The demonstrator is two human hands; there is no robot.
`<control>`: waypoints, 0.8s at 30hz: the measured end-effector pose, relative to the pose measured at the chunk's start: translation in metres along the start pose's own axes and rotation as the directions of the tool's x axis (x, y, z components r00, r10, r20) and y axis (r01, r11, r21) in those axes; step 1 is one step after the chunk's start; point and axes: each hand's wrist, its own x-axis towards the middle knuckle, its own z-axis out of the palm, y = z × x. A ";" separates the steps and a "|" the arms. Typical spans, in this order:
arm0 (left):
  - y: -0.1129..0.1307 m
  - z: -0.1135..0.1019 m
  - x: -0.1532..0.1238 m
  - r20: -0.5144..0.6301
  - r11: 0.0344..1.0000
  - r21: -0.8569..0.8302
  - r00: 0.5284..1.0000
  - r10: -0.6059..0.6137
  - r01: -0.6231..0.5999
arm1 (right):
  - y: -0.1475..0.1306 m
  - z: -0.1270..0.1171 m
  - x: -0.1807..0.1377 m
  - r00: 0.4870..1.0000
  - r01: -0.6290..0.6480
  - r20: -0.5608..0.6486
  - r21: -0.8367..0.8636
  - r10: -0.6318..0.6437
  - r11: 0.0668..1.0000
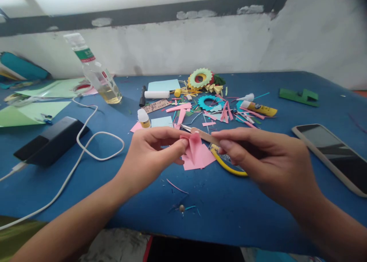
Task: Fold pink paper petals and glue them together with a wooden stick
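My left hand (pixel 156 147) pinches a folded piece of pink paper (pixel 194 147) between thumb and fingers. In my right hand (pixel 255 151) is a flat wooden stick (pixel 205 135), gripped between thumb and fingertips, its rounded tip at the upper edge of the folded pink paper. A small whitish dab shows at that tip. Below the folded piece lies a flat pink paper sheet (pixel 205 159) on the table. Scissors with a yellow handle (pixel 229 169) lie partly hidden behind my right hand and the papers.
Paper strips (pixel 228 113), a blue paper ring (pixel 210 102) and a small white-capped bottle (pixel 143 118) lie beyond my hands. A glass bottle (pixel 106 84), a black device (pixel 51 139) and a white cable (pixel 83 151) are left. A phone (pixel 329 151) and green object (pixel 298 96) are right.
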 end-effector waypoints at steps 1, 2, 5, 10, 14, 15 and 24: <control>0.000 0.000 0.000 -0.008 1.000 0.002 1.000 -0.004 0.004 | 0.000 0.000 0.000 1.000 0.002 0.000 0.001 -0.002 1.000; 0.000 0.000 0.001 -0.014 1.000 0.000 1.000 -0.006 0.006 | -0.001 0.000 -0.001 1.000 0.005 0.001 0.001 -0.005 1.000; 0.000 0.001 0.001 -0.022 1.000 -0.006 1.000 -0.017 0.017 | -0.002 -0.001 -0.001 1.000 0.026 -0.010 0.015 -0.026 1.000; 0.002 0.002 0.002 -0.055 0.999 0.043 0.998 -0.021 0.023 | -0.002 -0.002 0.000 0.998 0.054 -0.026 0.012 -0.054 0.998; 0.003 0.003 0.001 -0.048 0.994 0.111 0.999 0.002 0.003 | -0.002 -0.005 0.000 0.995 0.095 -0.010 -0.016 -0.095 0.995; 0.003 0.004 0.000 -0.045 0.992 0.128 0.999 0.008 -0.002 | -0.002 -0.006 -0.001 0.994 0.109 -0.002 -0.022 -0.109 0.994; 0.003 0.003 0.001 -0.025 0.991 0.134 0.999 0.025 -0.021 | -0.003 -0.012 -0.002 0.986 0.126 -0.097 -0.134 -0.139 0.983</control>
